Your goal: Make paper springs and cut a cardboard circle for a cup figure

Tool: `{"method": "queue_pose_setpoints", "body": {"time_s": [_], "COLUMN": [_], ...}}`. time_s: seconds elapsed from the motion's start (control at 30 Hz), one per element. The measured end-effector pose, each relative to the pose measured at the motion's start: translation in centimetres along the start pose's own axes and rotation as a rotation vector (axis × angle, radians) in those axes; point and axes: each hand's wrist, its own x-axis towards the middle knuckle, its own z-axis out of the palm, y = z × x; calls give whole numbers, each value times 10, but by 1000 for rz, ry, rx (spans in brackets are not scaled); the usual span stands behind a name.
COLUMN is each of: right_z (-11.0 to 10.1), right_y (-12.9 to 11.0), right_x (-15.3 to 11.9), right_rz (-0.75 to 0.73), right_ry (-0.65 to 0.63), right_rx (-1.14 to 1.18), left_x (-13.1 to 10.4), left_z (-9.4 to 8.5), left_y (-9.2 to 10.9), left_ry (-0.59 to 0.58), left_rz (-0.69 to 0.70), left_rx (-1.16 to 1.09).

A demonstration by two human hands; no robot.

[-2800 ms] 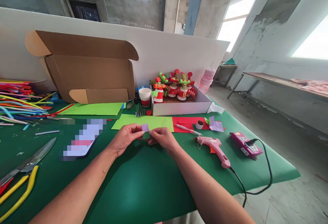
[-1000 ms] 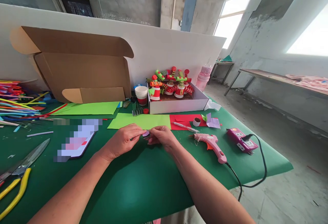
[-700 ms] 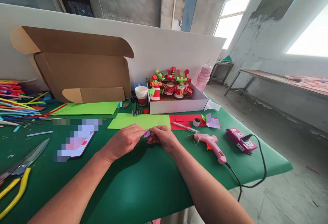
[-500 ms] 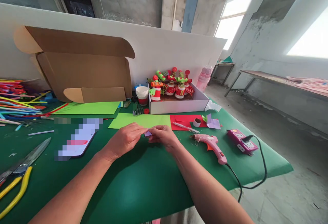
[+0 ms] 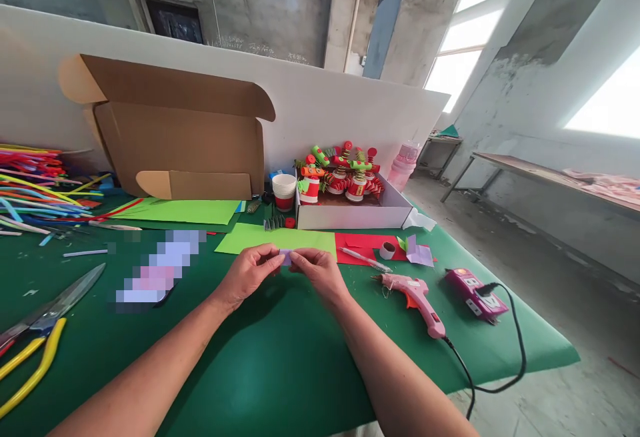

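Over the middle of the green table, a small piece of purple paper (image 5: 285,257) is pinched between both hands. My left hand (image 5: 251,273) grips its left end with thumb and fingers closed. On the right end, my right hand (image 5: 319,273) holds it the same way, and the fingers hide part of it. Just beyond the hands lies a light green paper sheet (image 5: 275,239). To the right of it are red paper (image 5: 357,243), a clear pen (image 5: 365,259) and a small white roll (image 5: 387,250). A pink hot glue gun (image 5: 413,297) rests near my right forearm.
Yellow-handled scissors (image 5: 47,333) and a pixelated phone (image 5: 160,270) lie on the left. Behind stand an open cardboard box (image 5: 185,140), paper cups (image 5: 284,190) and a white box (image 5: 350,217) of red and green figures. A corded purple power strip (image 5: 473,293) sits at right.
My left hand has shifted its hold, and its thumb now pinches the paper's left end. More of the purple strip shows between the hands. The view has turned slightly left.
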Motion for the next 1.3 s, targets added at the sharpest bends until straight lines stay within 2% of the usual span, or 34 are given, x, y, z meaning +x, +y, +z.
{"method": "queue_pose_setpoints", "body": {"time_s": [0.1, 0.2, 0.37, 0.47, 0.53, 0.6, 0.67, 0.73, 0.83, 0.93, 1.03, 1.13, 1.23, 1.3], "right_z": [2, 3, 4, 5, 5, 3, 2, 2, 2, 3, 2, 0, -4, -5], "right_y": [-3, -4, -4, -5, -6, -6, -6, -5, -4, -2, -2, -3, -3, -2], "right_x": [-2, -3, -6, -8, -9, -9, -9, -8, -6, -5, -4, -4, -3, -3], "right_rz": [5, 29, 91, 118, 151, 184, 176, 142, 96, 67, 104, 258, 412, 376], "right_ry": [21, -10, -71, -125, -186, -257, -268, -205, -82, -24, -37, -94, -163, -165], "right_rx": [-5, 36, 194, 263, 224, 132, 75, 108, 191, 182, 226, 340, 382, 387], "left_x": [0, 0, 0, 0, 0, -1, -1, 0, 0, 1, 2, 3, 2, 2], "left_z": [-1, 1, 6, 3, -3, -9, -12, -12, -5, -2, -6, -12, -14, -13], "left_y": [-1, -2, -3, -4, -5, -5, -4, -3, 0, 0, -7, -13, -16, -16], "left_ry": [6, -17, -56, -67, -122, -230, -290, -262, -158, -60, 33, 131, 102, 82], "left_rz": [41, 49, 31, 24, 21, 7, -1, 12, 39, 69, 165, 392, 680, 772], "left_rx": [82, 101, 5, -105, -105, -35, 15, -1, -48, -20, 111, 325, 526, 604]}}
